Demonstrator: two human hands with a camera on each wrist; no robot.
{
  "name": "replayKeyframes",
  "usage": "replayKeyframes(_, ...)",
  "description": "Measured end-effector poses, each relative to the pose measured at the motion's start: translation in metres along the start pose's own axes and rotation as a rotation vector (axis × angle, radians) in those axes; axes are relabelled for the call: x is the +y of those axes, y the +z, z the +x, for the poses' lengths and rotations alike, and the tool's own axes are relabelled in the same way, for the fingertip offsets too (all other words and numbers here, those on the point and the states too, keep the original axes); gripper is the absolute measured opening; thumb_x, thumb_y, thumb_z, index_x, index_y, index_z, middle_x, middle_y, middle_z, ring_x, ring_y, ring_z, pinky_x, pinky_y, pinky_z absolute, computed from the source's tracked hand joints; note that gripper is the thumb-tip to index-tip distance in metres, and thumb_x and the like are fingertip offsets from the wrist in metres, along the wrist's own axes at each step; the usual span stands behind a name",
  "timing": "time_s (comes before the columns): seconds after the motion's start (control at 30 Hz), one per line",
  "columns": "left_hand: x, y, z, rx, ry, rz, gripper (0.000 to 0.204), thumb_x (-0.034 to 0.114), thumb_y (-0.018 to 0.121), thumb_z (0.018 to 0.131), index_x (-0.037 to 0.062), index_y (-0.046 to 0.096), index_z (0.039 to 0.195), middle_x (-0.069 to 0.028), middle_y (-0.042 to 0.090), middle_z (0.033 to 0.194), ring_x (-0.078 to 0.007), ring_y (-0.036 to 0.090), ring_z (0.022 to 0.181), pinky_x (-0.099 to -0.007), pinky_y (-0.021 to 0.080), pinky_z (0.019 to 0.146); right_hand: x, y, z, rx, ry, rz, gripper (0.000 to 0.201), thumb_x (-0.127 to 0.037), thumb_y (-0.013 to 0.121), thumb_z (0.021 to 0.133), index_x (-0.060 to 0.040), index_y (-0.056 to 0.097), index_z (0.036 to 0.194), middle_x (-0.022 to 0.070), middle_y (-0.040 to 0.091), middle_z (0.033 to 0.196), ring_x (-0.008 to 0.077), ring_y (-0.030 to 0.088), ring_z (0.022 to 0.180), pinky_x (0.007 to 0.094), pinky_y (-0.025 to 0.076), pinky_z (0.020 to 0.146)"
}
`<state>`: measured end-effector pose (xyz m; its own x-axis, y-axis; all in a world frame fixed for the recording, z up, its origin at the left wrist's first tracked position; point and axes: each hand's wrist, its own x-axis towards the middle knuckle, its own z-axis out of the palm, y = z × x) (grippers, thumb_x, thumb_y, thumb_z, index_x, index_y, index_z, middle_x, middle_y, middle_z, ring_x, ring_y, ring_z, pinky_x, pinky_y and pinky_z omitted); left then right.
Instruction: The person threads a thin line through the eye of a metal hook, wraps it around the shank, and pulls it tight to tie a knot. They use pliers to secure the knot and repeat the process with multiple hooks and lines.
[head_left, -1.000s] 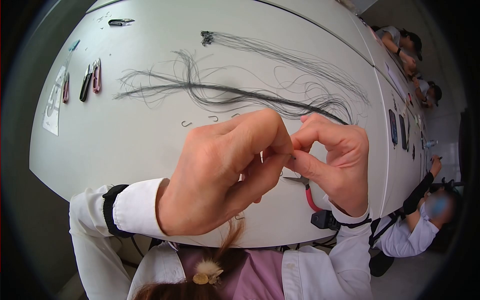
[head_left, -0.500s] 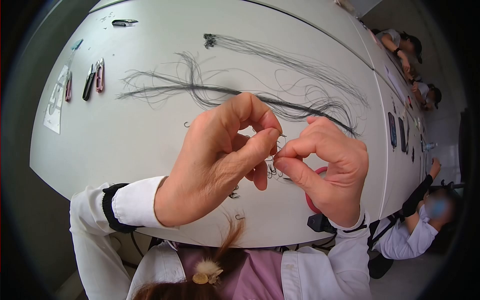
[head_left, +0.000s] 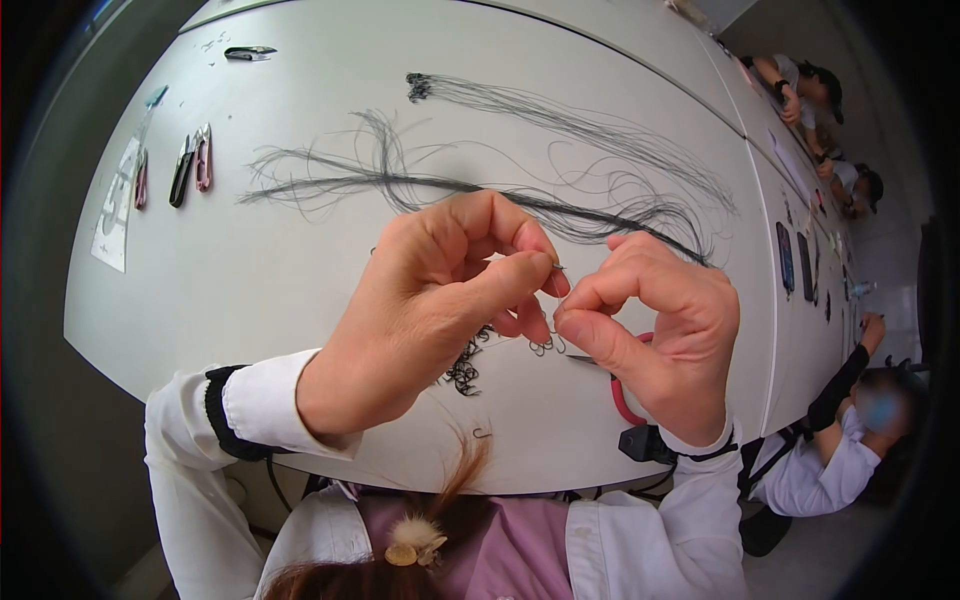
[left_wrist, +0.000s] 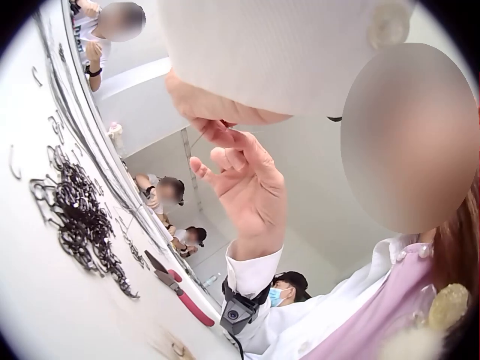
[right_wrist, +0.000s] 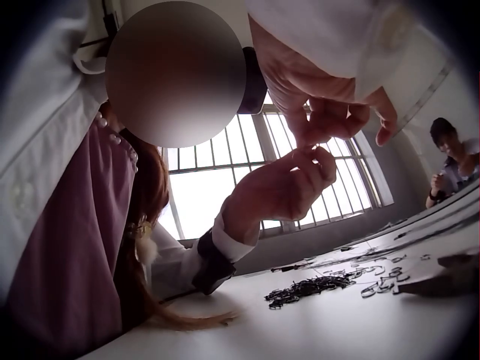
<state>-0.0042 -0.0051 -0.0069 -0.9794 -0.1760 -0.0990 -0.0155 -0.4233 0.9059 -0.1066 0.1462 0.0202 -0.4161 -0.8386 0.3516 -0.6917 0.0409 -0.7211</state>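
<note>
My left hand (head_left: 400, 320), over the table's near middle, pinches a small fish hook (head_left: 559, 267) between thumb and index finger; only a dark tip shows. Close at its right, my right hand (head_left: 665, 335) pinches a fine line (head_left: 557, 286) with thumb and index finger, the other fingers curled. The line's thin strand shows faintly between the two hands' fingertips. Beneath the hands lies a pile of dark fish hooks (left_wrist: 79, 214), partly hidden in the head view. A few loose hooks (head_left: 541, 347) lie beside red-handled pliers (left_wrist: 184, 294), under the right hand.
A long bundle of dark line (head_left: 440, 183) lies beyond the hands, with a second bundle (head_left: 416, 88) farther back, dark pieces at its end. Thread snips (head_left: 203, 160) and a clear ruler (head_left: 112, 220) lie at the left. Other people (head_left: 840, 450) sit along the right.
The fingertips of both hands were together and have drawn slightly apart. My left hand has turned and its fingers have spread a little, uncovering the hook pile. My right hand has shifted slightly.
</note>
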Motion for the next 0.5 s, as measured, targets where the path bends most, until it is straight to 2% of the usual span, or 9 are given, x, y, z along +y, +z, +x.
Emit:
replayKeyframes(0.07, -0.004, -0.001, 0.0, -0.006, 0.088, 0.047, 0.011, 0.015, 0.054, 0.088, 0.004, 0.053, 0.087, -0.0042, 0.06, 0.081, -0.0074, 0.057, 0.065, -0.0201, 0.047, 0.061, -0.003, 0.001, -0.001, 0.002, -0.002, 0.009, 0.01, 0.003, 0.071, 0.065, -0.0041, 0.065, 0.07, 0.0027, 0.062, 0.064, 0.0133, 0.054, 0.057, 0.0254, 0.04, 0.059)
replayKeyframes(0.13, -0.004, 0.0, 0.002, 0.032, 0.097, 0.064, 0.012, 0.015, 0.054, 0.089, 0.0041, 0.053, 0.087, -0.0042, 0.06, 0.082, -0.0071, 0.057, 0.065, -0.0199, 0.047, 0.061, -0.007, 0.005, -0.003, 0.003, -0.007, 0.017, 0.012, 0.003, 0.071, 0.064, -0.0046, 0.065, 0.07, 0.0026, 0.062, 0.063, 0.0136, 0.054, 0.057, 0.026, 0.04, 0.059)
replayKeyframes(0.2, -0.004, 0.001, 0.003, 0.068, 0.108, 0.082, 0.012, 0.016, 0.054, 0.089, 0.0042, 0.053, 0.088, -0.0042, 0.06, 0.082, -0.0069, 0.057, 0.065, -0.0198, 0.047, 0.061, -0.011, 0.013, -0.007, 0.03, -0.17, -0.15, 0.015, 0.001, 0.072, 0.061, -0.0059, 0.063, 0.071, 0.0014, 0.059, 0.063, 0.0142, 0.053, 0.057, 0.0274, 0.04, 0.058)
replayKeyframes(0.23, -0.005, 0.001, 0.004, 0.092, 0.093, 0.065, 0.013, 0.017, 0.054, 0.09, 0.0043, 0.053, 0.088, -0.0043, 0.059, 0.083, -0.0069, 0.057, 0.063, -0.0197, 0.047, 0.06, -0.011, 0.021, -0.009, 0.04, -0.229, -0.153, 0.015, -0.001, 0.07, 0.06, -0.0055, 0.062, 0.072, 0.0012, 0.052, 0.06, 0.015, 0.05, 0.055, 0.0284, 0.04, 0.057)
replayKeyframes(0.3, -0.005, 0.001, 0.004, 0.112, 0.075, 0.052, 0.013, 0.017, 0.054, 0.09, 0.0045, 0.053, 0.089, -0.0044, 0.059, 0.084, -0.0069, 0.056, 0.062, -0.0197, 0.047, 0.06, -0.014, 0.038, -0.014, 0.051, -0.283, -0.176, 0.013, -0.002, 0.067, 0.06, -0.0047, 0.061, 0.071, 0.0019, 0.049, 0.059, 0.0151, 0.049, 0.054, 0.0286, 0.04, 0.057)
replayKeyframes(0.37, -0.005, 0.001, 0.006, 0.183, 0.045, -0.028, 0.012, 0.017, 0.054, 0.091, 0.0048, 0.052, 0.091, -0.0046, 0.058, 0.086, -0.0059, 0.055, 0.057, -0.0179, 0.045, 0.054, -0.011, 0.056, -0.017, 0.087, -0.434, -0.233, 0.01, -0.003, 0.061, 0.059, -0.002, 0.057, 0.068, 0.0045, 0.044, 0.06, 0.016, 0.046, 0.052, 0.0282, 0.04, 0.056)
replayKeyframes(0.47, -0.002, -0.007, 0.009, 0.155, 0.004, -0.076, 0.011, 0.016, 0.053, 0.091, 0.0053, 0.051, 0.093, -0.0043, 0.056, 0.087, -0.0045, 0.055, 0.056, -0.0151, 0.042, 0.047, -0.02, 0.071, -0.019, 0.015, -0.48, -0.196, 0.01, -0.004, 0.06, 0.058, -0.0008, 0.054, 0.066, 0.0052, 0.046, 0.063, 0.0156, 0.045, 0.051, 0.0255, 0.04, 0.054)
replayKeyframes(0.5, -0.004, -0.008, 0.012, 0.16, 0.006, -0.084, 0.01, 0.015, 0.053, 0.091, 0.0056, 0.051, 0.093, -0.0039, 0.055, 0.087, -0.0012, 0.048, 0.051, -0.013, 0.036, 0.041, -0.023, 0.074, -0.022, 0.018, -0.481, -0.197, 0.01, -0.004, 0.06, 0.058, -0.0008, 0.054, 0.066, 0.0052, 0.046, 0.063, 0.0156, 0.045, 0.051, 0.0255, 0.04, 0.054)
